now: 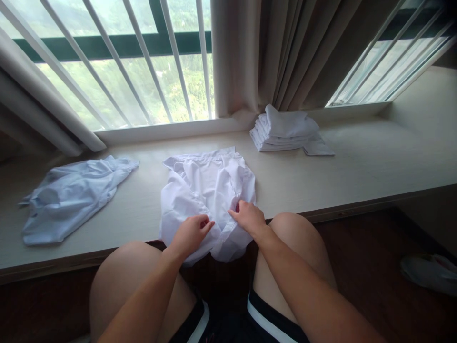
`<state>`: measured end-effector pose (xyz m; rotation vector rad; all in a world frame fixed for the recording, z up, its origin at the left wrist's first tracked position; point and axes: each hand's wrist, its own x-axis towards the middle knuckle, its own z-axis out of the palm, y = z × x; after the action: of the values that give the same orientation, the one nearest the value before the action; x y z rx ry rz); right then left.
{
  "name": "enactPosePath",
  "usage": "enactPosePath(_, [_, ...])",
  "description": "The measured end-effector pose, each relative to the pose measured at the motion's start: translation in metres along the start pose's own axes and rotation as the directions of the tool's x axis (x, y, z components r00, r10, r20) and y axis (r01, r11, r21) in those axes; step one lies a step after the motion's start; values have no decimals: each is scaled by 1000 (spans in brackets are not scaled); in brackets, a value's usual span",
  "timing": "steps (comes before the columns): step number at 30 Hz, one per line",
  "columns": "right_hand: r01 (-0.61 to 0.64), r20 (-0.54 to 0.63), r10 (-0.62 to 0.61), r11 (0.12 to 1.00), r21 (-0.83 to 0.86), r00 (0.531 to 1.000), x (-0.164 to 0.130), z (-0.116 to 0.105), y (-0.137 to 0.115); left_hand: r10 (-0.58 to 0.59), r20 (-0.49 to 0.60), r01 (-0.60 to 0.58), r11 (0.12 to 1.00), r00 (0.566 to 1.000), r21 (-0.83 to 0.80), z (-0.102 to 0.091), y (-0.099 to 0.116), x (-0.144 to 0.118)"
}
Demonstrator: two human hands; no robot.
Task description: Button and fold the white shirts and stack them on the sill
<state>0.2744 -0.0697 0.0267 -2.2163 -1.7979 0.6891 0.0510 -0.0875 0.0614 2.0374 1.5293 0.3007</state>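
Observation:
A crumpled white shirt (pixel 205 190) lies on the pale window ledge (pixel 357 166) right in front of me, its lower edge hanging over the ledge's front. My left hand (pixel 189 233) pinches the shirt's fabric near that front edge. My right hand (pixel 248 216) grips the fabric a little to the right, fingers curled into the cloth. Both knees show below the ledge.
A rumpled light-blue shirt (pixel 71 195) lies on the ledge to the left. A stack of folded white garments (pixel 285 131) sits at the back right, beside the beige curtain (pixel 278 52). Barred windows run behind. A white shoe (pixel 430 271) lies on the dark floor at right.

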Motion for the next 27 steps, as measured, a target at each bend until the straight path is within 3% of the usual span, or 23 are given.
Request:
enactPosePath(5, [18,-2,-18,995,102,1000,-2,-1,7,-207,-248,238,965,947,105,3,-17,28])
enactPosePath(11, [38,25,-50,935,352,998,-3,-3,14,-242,-290,284,952,926,111,19,-32,48])
enactPosePath(15, [-23,77,-19,859,512,997,-3,-5,15,-225,-269,245,969,936,42,12,-31,43])
enactPosePath(18, [-90,118,13,729,678,993,-3,-6,14,-215,-274,214,976,937,-35,-1,-29,36])
enactPosePath(22, [-146,149,34,493,857,988,-6,-11,9,-222,-300,160,963,928,-217,-15,-22,27])
enactPosePath(27, [-189,186,35,191,963,982,-12,-18,5,-251,-249,38,771,935,-636,-17,-12,22])
